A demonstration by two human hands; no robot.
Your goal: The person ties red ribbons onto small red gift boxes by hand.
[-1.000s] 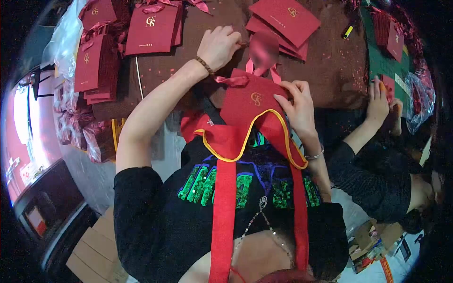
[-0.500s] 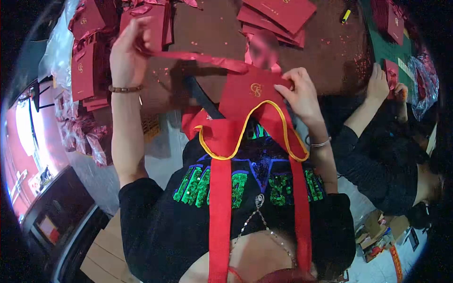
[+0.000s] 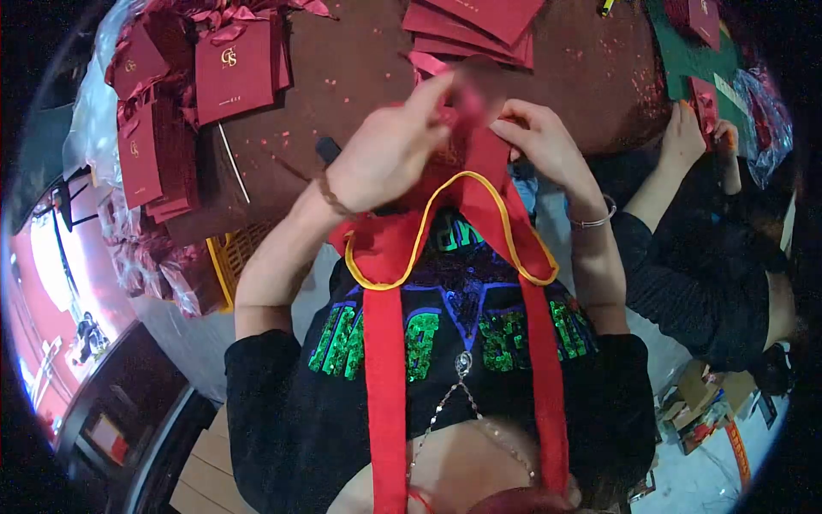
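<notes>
Brown surface carries stacked bags. Right hand pinches red bag; left hand grip blurred, can't tell.

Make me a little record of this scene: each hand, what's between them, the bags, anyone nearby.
Left hand: raised, fingers bent, hold unclear
Right hand: raised, fingers curled, hold unclear
Between hands: pinkish-red material, blurred
Bags: dark red; upright group at left, flat pile farther ahead
Nearby: co-worker's hand at a red item
</notes>
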